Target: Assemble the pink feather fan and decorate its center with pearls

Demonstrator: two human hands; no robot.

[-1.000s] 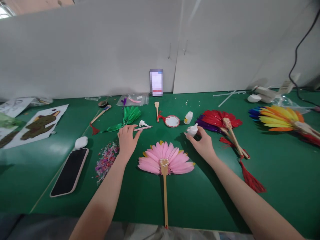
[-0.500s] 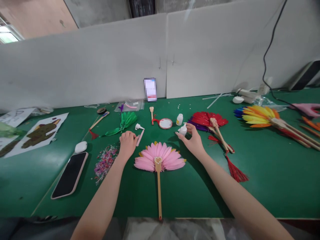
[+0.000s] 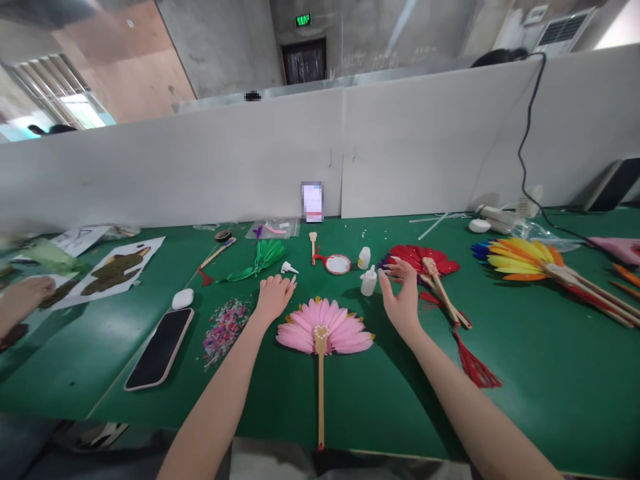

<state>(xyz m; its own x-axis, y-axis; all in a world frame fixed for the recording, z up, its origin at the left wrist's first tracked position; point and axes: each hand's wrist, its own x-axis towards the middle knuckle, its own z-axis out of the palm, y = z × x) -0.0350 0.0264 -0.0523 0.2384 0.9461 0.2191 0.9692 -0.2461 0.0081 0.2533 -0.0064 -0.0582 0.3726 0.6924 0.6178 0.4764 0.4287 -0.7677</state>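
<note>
My left hand (image 3: 275, 298) rests low over the table, its fingers curled and pressed together. Just beyond its fingertips lies a white nozzle cap (image 3: 289, 268); whatever is under the fingers is hidden. My right hand (image 3: 403, 293) is raised with the fingers apart, holding nothing. Left of it, a small white glue bottle (image 3: 369, 283) with a spout stands upright, apart from the fingers. Behind that stands a second bottle (image 3: 364, 258) with a yellow label. Between my forearms lies a pink feather fan (image 3: 325, 327), its handle toward me and pearl beads at its centre.
Colourful sequins (image 3: 227, 333), a dark-screened phone (image 3: 160, 348) and a white case (image 3: 183, 299) lie left. A round mirror (image 3: 337, 265) and a green feather fan (image 3: 270, 257) lie behind; red (image 3: 420, 260) and rainbow (image 3: 515, 257) feather fans lie right. Another person's hand (image 3: 30, 293) shows far left.
My right hand has let go of the glue bottle and drawn back to the right. My left fingers now cover the slim pink stick that lay beside them. The view has tilted up.
</note>
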